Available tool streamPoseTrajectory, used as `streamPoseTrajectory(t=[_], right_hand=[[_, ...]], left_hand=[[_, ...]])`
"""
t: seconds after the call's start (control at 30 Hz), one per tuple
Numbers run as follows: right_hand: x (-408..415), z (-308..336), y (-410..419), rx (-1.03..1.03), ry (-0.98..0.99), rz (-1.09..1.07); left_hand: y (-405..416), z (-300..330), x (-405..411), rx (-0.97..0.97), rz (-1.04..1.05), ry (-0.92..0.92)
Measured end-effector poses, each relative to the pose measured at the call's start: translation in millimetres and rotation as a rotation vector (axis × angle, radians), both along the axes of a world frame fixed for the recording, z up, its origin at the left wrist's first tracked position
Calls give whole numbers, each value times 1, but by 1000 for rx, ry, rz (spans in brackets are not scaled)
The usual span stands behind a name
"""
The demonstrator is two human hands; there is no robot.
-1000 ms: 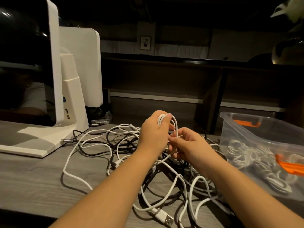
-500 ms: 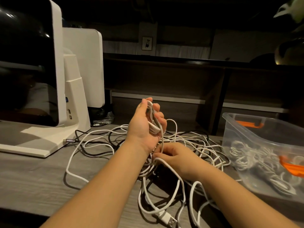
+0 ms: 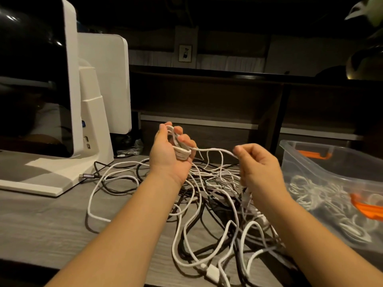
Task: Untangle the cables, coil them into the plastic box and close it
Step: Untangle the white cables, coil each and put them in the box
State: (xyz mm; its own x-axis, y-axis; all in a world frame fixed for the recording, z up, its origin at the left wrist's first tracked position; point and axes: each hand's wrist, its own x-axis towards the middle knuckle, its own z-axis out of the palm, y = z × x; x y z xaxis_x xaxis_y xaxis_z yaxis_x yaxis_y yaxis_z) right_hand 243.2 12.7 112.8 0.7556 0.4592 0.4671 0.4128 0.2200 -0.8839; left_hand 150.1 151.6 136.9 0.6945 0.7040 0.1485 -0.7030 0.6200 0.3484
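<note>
A tangle of white and black cables (image 3: 215,206) lies on the grey wooden desk in front of me. My left hand (image 3: 170,154) is raised palm-up with several loops of a white cable (image 3: 181,151) wound round its fingers, which curl over the coil. From that coil the same cable runs right to my right hand (image 3: 259,166), which pinches it between thumb and fingers. A clear plastic box (image 3: 310,162) with orange latches stands at the right and holds coiled white cables (image 3: 323,195). No lid is in view.
A white monitor stand (image 3: 68,162) and dark screen fill the left, with a second white panel (image 3: 105,83) behind. A cable plugs into the stand's base (image 3: 87,176). A white USB plug (image 3: 212,272) lies near the desk's front edge. Dark shelving runs along the back.
My right hand has risen from the pile and moved right, pulling the white cable taut from the coil. My left hand keeps the coil, now with its palm turned up.
</note>
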Motion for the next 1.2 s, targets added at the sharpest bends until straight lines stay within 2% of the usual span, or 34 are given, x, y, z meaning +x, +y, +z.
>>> streamPoseTrajectory(t=[0.07, 0.17, 0.3, 0.4, 0.5, 0.6, 0.7, 0.77, 0.83, 0.93, 1.0, 1.1, 1.2], right_hand=[[8, 0, -6, -52, -169, -81], [4, -4, -11, -248, -389, 11], [-3, -8, -6, -438, -489, 116], [-3, -7, -4, -623, -612, 54], [-5, -6, -4, -689, -760, 16], [-9, -6, -6, -734, -780, 162], [-13, -7, -7, -682, -756, 261], [-12, -6, -9, -572, -714, 299], [-9, -6, -11, -406, -679, 301], [-8, -4, -9, -200, -641, 275], [-6, -7, -6, -135, -661, 193], [-2, -8, -5, -133, -569, 38], [1, -8, -4, -251, -464, -50]], left_hand=[[2, 0, -2, -32, 43, 2], [3, 1, -4, -78, 91, 1], [6, 1, -7, -111, 118, -38], [7, -1, -5, -79, 98, -15], [11, -2, -3, -8, 193, 87], [7, -2, -2, 186, 469, 325], [4, -8, 1, 562, 775, 509], [4, -11, 3, 808, 841, 569], [4, -11, 4, 925, 699, 668], [-5, -12, 7, 1032, 249, 939], [-12, -17, 9, 1122, -28, 1034], [-16, -21, 6, 990, -432, 918], [-21, -18, 1, 1018, -609, 770]])
